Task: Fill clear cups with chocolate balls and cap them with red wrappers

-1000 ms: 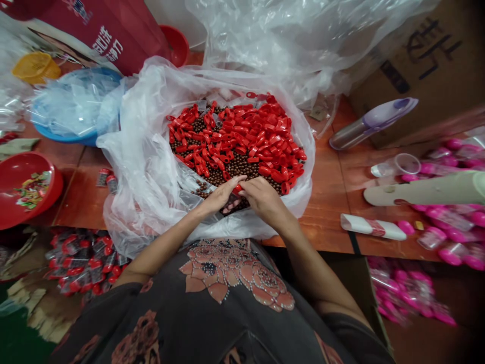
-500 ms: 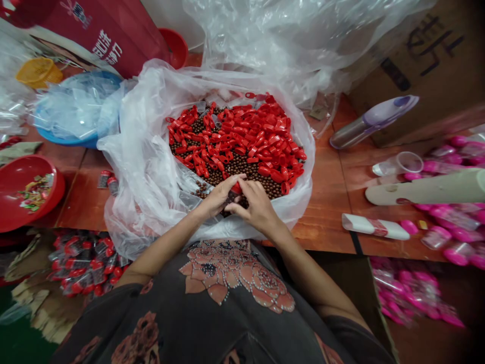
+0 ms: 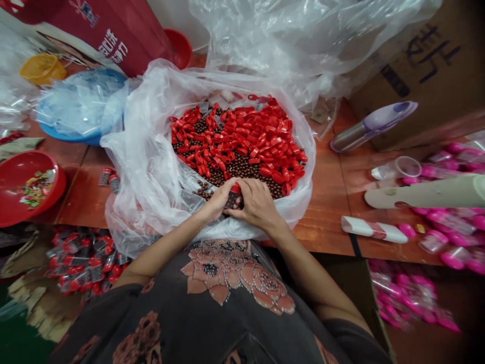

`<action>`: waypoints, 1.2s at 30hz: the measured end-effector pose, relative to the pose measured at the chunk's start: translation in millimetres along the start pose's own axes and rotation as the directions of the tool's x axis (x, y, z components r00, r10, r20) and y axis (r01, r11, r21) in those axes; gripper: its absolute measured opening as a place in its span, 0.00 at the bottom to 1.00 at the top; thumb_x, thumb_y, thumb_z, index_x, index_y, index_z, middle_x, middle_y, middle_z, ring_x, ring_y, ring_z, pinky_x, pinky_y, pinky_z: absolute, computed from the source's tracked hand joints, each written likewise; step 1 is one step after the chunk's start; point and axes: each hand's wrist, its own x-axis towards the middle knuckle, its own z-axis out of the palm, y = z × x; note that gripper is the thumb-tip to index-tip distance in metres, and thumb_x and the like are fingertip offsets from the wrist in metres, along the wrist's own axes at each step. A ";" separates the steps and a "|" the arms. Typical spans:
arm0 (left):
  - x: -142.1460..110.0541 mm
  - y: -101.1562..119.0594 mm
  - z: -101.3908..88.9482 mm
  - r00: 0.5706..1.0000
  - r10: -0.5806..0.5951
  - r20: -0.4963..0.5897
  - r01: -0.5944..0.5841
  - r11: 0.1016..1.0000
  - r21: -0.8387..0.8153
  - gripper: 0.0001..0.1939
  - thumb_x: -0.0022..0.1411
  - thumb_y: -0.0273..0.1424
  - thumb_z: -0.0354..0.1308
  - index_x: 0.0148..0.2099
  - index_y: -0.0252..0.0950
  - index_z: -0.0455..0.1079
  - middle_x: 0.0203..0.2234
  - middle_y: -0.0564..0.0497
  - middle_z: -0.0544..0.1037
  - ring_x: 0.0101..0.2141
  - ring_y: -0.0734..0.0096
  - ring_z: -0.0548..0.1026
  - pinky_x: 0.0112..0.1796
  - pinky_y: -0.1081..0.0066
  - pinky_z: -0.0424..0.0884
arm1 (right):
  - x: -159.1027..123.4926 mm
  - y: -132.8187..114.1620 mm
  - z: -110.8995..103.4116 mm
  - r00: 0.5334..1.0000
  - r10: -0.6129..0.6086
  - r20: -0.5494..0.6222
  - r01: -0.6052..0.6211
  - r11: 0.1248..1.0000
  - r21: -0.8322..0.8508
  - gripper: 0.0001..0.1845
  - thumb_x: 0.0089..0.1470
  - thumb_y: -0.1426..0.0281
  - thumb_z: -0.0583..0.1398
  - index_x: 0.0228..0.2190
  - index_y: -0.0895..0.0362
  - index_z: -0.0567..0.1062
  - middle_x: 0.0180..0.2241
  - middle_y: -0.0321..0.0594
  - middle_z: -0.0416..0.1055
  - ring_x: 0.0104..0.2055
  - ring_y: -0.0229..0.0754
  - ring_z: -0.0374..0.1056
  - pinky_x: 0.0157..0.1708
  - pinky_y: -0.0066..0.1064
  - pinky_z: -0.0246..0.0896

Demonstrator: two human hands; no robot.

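Well, the left hand (image 3: 216,203) and the right hand (image 3: 258,205) are pressing together around a small clear tube with a red cap (image 3: 235,198), holding it just above the brown beads (image 3: 242,169) and loose red caps (image 3: 235,134) that are filling most of the clear plastic bag (image 3: 129,167). A heap of capped, filled tubes (image 3: 85,260) is lying at near left, below the wooden tabletop (image 3: 322,217).
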 end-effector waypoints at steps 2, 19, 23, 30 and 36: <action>-1.0 -2.2 0.4 0.999 0.031 0.023 -0.031 0.999 -0.024 0.24 0.63 0.48 0.51 0.48 0.34 0.71 0.15 0.56 0.67 0.15 0.77 0.64 0.18 0.77 0.59 | 2.4 0.9 1.0 0.999 -0.034 -0.002 0.034 0.999 -0.011 0.35 0.53 0.52 0.58 0.52 0.66 0.65 0.47 0.57 0.70 0.48 0.56 0.62 0.46 0.44 0.57; -41.3 18.4 -46.4 0.954 0.299 -0.032 -0.296 0.953 0.069 0.31 0.65 0.54 0.46 0.58 0.35 0.63 0.25 0.51 0.74 0.20 0.74 0.71 0.24 0.73 0.68 | 14.2 -15.8 13.0 0.986 -0.156 0.054 0.148 0.982 0.119 0.49 0.55 0.49 0.60 0.65 0.64 0.49 0.58 0.61 0.63 0.58 0.58 0.61 0.52 0.48 0.60; -68.5 60.8 -124.2 0.673 0.602 -0.430 -0.574 0.792 0.209 0.31 0.65 0.55 0.45 0.52 0.34 0.68 0.30 0.48 0.76 0.23 0.75 0.72 0.27 0.73 0.70 | 17.2 -12.5 26.9 0.990 -0.128 0.055 0.118 0.981 0.152 0.42 0.59 0.53 0.57 0.66 0.59 0.50 0.60 0.61 0.60 0.60 0.58 0.61 0.52 0.48 0.64; -97.0 82.5 -287.3 0.204 0.630 -0.749 -0.268 0.772 0.576 0.30 0.71 0.47 0.39 0.52 0.27 0.69 0.37 0.40 0.79 0.31 0.70 0.76 0.35 0.69 0.71 | 3.4 0.7 71.2 0.962 -0.259 0.089 0.234 0.946 0.226 0.26 0.64 0.57 0.51 0.57 0.56 0.68 0.53 0.55 0.69 0.54 0.55 0.68 0.50 0.49 0.68; -86.2 85.2 -322.3 0.230 0.745 -0.627 0.133 0.614 0.778 0.19 0.65 0.37 0.56 0.52 0.27 0.70 0.55 0.36 0.71 0.57 0.60 0.65 0.56 0.64 0.59 | -0.2 -1.5 74.1 0.965 -0.235 0.117 0.202 0.949 0.242 0.25 0.63 0.56 0.52 0.55 0.56 0.70 0.53 0.52 0.70 0.53 0.54 0.69 0.50 0.48 0.68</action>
